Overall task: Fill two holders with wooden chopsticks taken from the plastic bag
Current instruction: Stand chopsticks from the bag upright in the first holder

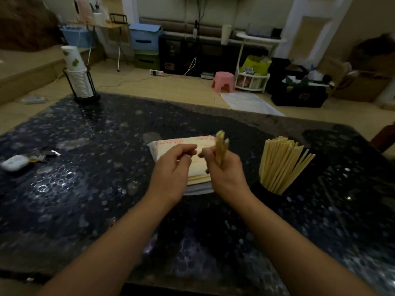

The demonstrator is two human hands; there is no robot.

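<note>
A plastic bag of wooden chopsticks point(171, 146) lies flat at the middle of the dark table, with red print on its far end. My right hand point(224, 169) is raised just above its right side, shut on a small bunch of chopsticks point(220, 144) that point up and away. My left hand point(173, 165) hovers over the bag with the fingers curled, thumb and forefinger nearly pinched, holding nothing that I can see. To the right stands a black holder point(267, 191) packed with several upright chopsticks point(280, 161). A second holder is not in view.
The dark speckled table point(96, 178) carries a black rack with stacked paper cups point(79, 82) at the far left corner, and a small white device point(15, 163) with scraps near the left edge. Beyond the table are a pink stool point(223, 81), boxes and shelves on the floor.
</note>
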